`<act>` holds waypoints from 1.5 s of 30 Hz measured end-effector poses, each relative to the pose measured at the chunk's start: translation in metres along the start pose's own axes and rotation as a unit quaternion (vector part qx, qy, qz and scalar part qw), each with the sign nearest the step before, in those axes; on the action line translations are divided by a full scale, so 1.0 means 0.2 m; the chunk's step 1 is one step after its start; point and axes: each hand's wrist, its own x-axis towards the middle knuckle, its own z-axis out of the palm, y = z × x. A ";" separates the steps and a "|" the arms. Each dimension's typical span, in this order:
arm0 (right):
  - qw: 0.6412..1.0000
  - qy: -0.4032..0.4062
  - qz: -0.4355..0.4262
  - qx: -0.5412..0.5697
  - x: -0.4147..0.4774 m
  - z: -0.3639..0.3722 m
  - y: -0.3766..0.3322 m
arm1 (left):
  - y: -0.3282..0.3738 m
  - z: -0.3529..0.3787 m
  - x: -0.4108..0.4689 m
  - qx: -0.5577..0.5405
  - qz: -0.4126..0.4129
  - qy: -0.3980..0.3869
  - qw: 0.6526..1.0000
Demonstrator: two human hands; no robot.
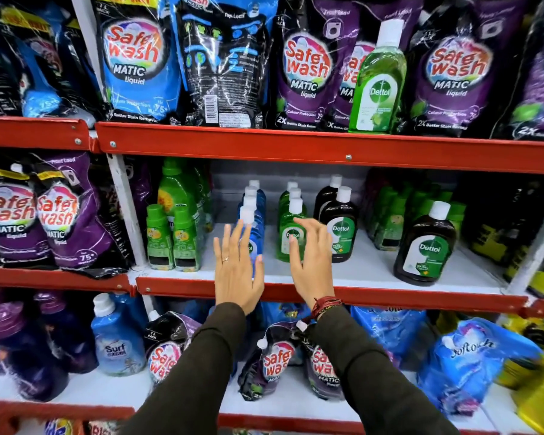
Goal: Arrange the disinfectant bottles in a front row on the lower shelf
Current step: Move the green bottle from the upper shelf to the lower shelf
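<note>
**Both hands raised in front of the disinfectant columns**

On the white middle shelf [374, 271], three short columns of Dettol bottles run front to back: blue bottles [254, 215], green bottles [291, 227] and dark brown bottles [341, 227]. A larger brown bottle [427, 246] stands alone well to the right, nearer the shelf's red front lip [390, 296]. One tall green Dettol bottle [378, 80] stands on the shelf above, among the purple Safewash pouches [305, 67].

The left hand [237, 265] is up in front of the blue column, fingers straight and loosely spread, palm facing the bottles; it covers the lower part of the front blue bottle, and whether it touches the plastic cannot be told. A ring [225, 259] shows on one finger.

The right hand [311, 259] is held open too, fingers slightly curled, lying over the gap between the green and the brown columns (its fingertips overlap the front green bottle's label, contact unclear). Neither hand grips anything. A red thread bracelet [325, 304] circles the right wrist, and dark sleeves [201, 365] cover both forearms.

Small green bottles [171, 243] stand left of the blue column.
</note>
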 end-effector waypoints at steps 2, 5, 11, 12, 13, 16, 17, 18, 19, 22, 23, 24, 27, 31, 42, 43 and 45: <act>0.998 0.045 -0.037 -0.023 0.04 -0.08 -0.02 | 0.10 -0.02 0.06 -0.001 0.026 0.023 0.999; 0.990 0.098 -0.078 -0.064 0.13 -0.19 -0.05 | 0.24 -0.06 0.18 -0.003 0.061 0.060 0.996; 0.974 0.156 -0.119 -0.109 0.35 -0.39 -0.16 | 0.48 -0.21 0.47 0.018 0.118 0.143 0.983; 0.972 0.163 -0.127 -0.108 0.39 -0.42 -0.18 | 0.51 -0.24 0.52 0.026 0.127 0.154 0.980; 0.971 0.171 -0.134 -0.104 0.43 -0.45 -0.20 | 0.54 -0.26 0.57 0.032 0.135 0.163 0.977; 0.967 0.197 -0.132 -0.093 0.56 -0.54 -0.25 | 0.60 -0.30 0.70 0.055 0.149 0.175 0.972; 0.966 0.205 -0.127 -0.091 0.61 -0.57 -0.26 | 0.61 -0.30 0.73 0.066 0.149 0.171 0.972; 0.966 0.210 -0.119 -0.090 0.66 -0.60 -0.28 | 0.62 -0.30 0.76 0.079 0.145 0.164 0.973; 0.968 0.209 -0.108 -0.085 0.72 -0.63 -0.29 | 0.62 -0.29 0.79 0.091 0.139 0.157 0.974; 0.985 0.157 -0.049 -0.053 0.89 -0.73 -0.31 | 0.61 -0.26 0.82 0.116 0.128 0.142 0.975; 0.992 0.122 -0.020 -0.032 0.93 -0.76 -0.32 | 0.60 -0.25 0.82 0.120 0.131 0.141 0.974; 0.997 0.082 0.013 -0.001 0.96 -0.80 -0.34 | 0.59 -0.24 0.82 0.122 0.134 0.142 0.973; 0.992 -0.023 0.089 0.084 1.02 -0.87 -0.38 | 0.58 -0.25 0.82 0.125 0.144 0.153 0.970; 0.986 -0.032 0.101 0.131 1.05 -0.88 -0.36 | 0.57 -0.24 0.82 0.126 0.142 0.157 0.969; 0.979 0.016 0.050 0.196 1.08 -0.93 -0.48 | 0.57 -0.24 0.82 0.136 0.138 0.156 0.969; 0.978 0.011 0.049 0.202 1.07 -0.93 -0.48 | 0.57 -0.25 0.81 0.136 0.138 0.153 0.969; 0.976 0.003 0.049 0.211 1.03 -0.94 -0.48 | 0.57 -0.25 0.81 0.142 0.140 0.147 0.969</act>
